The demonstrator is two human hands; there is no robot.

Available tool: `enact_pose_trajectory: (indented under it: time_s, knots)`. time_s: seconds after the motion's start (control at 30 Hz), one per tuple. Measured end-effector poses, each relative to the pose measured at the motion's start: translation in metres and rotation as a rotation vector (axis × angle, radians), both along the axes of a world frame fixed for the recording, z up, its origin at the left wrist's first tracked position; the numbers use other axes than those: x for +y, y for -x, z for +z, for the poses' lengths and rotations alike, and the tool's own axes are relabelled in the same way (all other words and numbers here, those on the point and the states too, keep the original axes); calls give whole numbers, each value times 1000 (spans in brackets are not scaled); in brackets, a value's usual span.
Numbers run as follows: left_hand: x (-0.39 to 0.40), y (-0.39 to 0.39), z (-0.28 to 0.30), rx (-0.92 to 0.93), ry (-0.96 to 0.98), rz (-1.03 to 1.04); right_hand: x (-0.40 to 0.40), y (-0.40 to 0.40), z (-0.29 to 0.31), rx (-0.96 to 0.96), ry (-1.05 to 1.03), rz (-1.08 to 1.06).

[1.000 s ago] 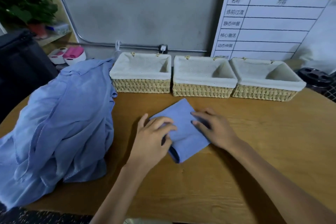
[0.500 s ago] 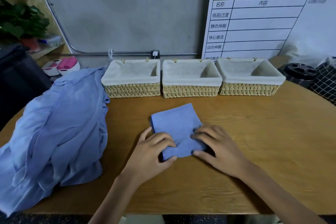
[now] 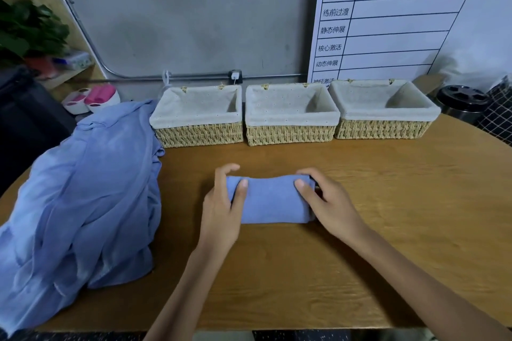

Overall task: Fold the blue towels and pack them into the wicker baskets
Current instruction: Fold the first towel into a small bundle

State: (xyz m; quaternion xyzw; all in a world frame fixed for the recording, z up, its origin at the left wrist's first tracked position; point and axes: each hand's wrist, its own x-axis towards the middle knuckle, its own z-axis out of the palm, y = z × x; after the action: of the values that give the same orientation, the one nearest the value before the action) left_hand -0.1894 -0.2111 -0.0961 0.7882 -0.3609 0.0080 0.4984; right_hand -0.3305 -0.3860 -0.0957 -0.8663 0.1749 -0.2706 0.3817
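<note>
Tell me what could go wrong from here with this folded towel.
1. Both hands, left and right, grip only the ends of the towel; its unsupported middle may sag and unfold when lifted.
2. The towel looks nearly as long as a basket is wide, so it might catch on the lining.
3. The pile lies near the left arm and could get dragged.

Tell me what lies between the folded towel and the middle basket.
Only bare wooden table separates the folded towel from the middle basket, as the head view shows.
</note>
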Motion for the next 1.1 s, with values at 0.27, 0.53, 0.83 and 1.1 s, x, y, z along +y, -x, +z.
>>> enact_pose_trajectory:
  time_s: [0.27, 0.53, 0.83, 1.1]
  knots:
    - [-34, -17, -5, -208, -360, 210, -8, -20, -13, 118, 49, -153]
    - [-23, -8, 8, -529, -278, 294, 3, -12, -11, 144, 128, -212]
    - [-28, -9, 0, -16, -286, -77, 44, 14, 2, 214, -78, -48]
    - [-77, -69, 23, -356, -452, -539, -57, -7, 6, 31, 357, -36]
